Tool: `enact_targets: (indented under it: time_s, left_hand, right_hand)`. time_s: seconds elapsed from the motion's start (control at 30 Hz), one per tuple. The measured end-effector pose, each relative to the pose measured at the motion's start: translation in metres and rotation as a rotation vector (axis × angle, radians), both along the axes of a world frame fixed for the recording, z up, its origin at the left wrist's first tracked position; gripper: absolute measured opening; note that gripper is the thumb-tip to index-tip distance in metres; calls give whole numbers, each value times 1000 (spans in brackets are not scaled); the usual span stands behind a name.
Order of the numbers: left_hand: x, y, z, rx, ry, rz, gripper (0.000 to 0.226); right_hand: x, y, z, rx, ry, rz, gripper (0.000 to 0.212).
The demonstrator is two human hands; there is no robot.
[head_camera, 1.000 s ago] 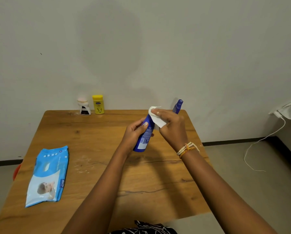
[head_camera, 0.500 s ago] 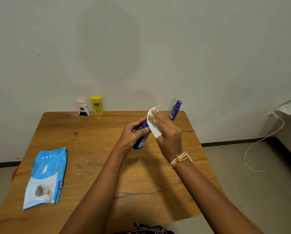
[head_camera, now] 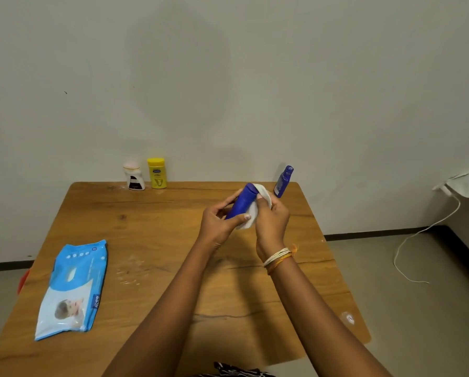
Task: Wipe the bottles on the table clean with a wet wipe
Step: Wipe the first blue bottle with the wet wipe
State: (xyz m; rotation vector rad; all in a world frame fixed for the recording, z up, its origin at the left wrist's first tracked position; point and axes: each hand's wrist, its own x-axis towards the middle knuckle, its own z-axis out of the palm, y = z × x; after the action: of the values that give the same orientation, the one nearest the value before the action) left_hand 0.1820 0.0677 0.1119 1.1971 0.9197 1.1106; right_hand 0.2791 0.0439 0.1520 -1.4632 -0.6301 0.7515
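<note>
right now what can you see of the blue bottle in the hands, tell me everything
The blue bottle is a smooth, glossy, plastic-looking cylinder, held in the air above the table and tilted, its flat end pointing up and away. No label shows from here. The left hand grips its lower part, thumb across the front. The right hand presses a white wipe against its right side. Its lower end is hidden by the hands.

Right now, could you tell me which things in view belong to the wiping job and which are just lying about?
Part of the job:
- blue bottle in the left hand
- wet wipe in the right hand
- second blue bottle
- yellow bottle
- white bottle
- wet wipe pack

Lying about:
- white cable on the floor
- wrist threads
</note>
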Motion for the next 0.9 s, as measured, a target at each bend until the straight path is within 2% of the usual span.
enact_targets:
  time_s: [0.17, 0.27, 0.37, 0.47, 0.57, 0.63, 0.73, 0.8, 0.9]
  left_hand:
    - [0, 6, -6, 192, 239, 161, 64]
    - [2, 6, -11, 303, 452, 233, 62]
    - [7, 4, -10, 371, 655, 323, 60]
    - [8, 4, -9, 381, 737, 371, 58]
    - [4, 5, -10, 372, 747, 367, 59]
    - [3, 4, -12, 357, 705, 333, 58]
    - [3, 2, -11, 346, 496, 198, 55]
    - [4, 0, -8, 299, 399, 94, 52]
    - [4, -2, -5, 215, 398, 11, 44]
  right_hand:
    - [1, -1, -9, -28, 74, -35, 24]
    - [4, -3, -13, -55, 110, -46, 25]
    - [8, -6, -12, -73, 255, -66, 28]
    - [9, -9, -9, -77, 380, -68, 24]
    - [13, -13, -6, -74, 495, -65, 11]
    - [18, -11, -4, -89, 534, -148, 11]
    - [27, -3, -1, -85, 544, -211, 16]
    - [29, 5, 1, -74, 633, -122, 26]
    - [28, 13, 5, -46, 731, 44, 32]
